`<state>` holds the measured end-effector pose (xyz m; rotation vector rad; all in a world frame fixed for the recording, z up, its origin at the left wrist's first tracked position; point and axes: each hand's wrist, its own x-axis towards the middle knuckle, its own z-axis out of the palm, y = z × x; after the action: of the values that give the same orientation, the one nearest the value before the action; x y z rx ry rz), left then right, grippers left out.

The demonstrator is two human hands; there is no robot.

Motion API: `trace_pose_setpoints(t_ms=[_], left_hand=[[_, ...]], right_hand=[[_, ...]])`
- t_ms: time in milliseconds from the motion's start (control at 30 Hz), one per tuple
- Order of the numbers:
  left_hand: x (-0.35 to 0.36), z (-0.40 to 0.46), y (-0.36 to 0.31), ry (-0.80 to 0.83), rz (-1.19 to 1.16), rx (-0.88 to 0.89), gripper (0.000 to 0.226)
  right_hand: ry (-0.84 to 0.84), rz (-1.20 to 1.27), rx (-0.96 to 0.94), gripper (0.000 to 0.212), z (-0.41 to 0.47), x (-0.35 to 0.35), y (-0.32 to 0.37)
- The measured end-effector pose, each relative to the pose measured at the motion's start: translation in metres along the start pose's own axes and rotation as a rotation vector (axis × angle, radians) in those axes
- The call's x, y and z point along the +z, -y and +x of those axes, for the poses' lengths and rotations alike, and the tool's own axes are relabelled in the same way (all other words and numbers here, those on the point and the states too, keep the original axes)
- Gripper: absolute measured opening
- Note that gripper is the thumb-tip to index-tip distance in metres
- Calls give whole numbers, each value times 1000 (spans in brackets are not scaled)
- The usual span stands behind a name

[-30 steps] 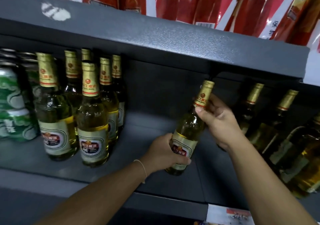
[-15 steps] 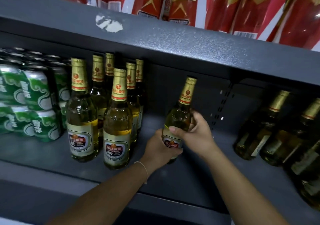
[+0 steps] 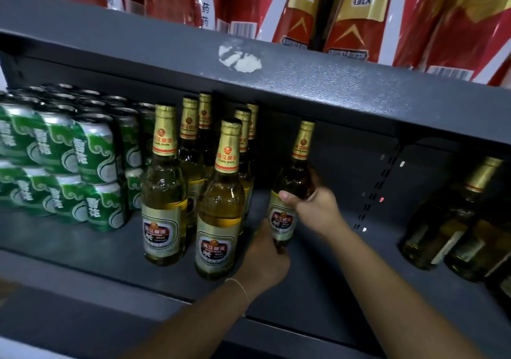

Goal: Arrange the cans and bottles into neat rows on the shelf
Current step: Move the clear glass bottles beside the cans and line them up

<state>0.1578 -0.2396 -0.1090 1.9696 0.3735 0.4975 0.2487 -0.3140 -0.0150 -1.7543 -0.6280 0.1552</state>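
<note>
A beer bottle (image 3: 296, 176) with a gold foil neck stands upright on the grey shelf (image 3: 83, 248), just right of two rows of like bottles (image 3: 219, 215). My right hand (image 3: 312, 206) grips its shoulder. Around its base curls my left hand (image 3: 262, 259), which hides the bottom of the bottle. Stacked green cans (image 3: 94, 170) fill the shelf's left part.
More bottles (image 3: 448, 220) stand tilted and loose at the right end of the shelf. A gap of bare shelf lies between them and my hands. The grey upper shelf (image 3: 304, 82) hangs low over the bottle tops and carries red packets (image 3: 354, 13).
Both hands have carried the bottle leftward from the right group to beside the left rows and stood it upright. My right hand slid from its neck down to its shoulder.
</note>
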Motion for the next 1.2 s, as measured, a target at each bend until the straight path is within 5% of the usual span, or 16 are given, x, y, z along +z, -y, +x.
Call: trace_pose_setpoints(t_ms=[267,1200], left_hand=[[0,6,8,94,72,-60,80],[1,21,20,119,-39,-170,83]], right_hand=[[-7,-105,-62,60,18,4,-2],[-18,-384,-95,71,53,13,-25]])
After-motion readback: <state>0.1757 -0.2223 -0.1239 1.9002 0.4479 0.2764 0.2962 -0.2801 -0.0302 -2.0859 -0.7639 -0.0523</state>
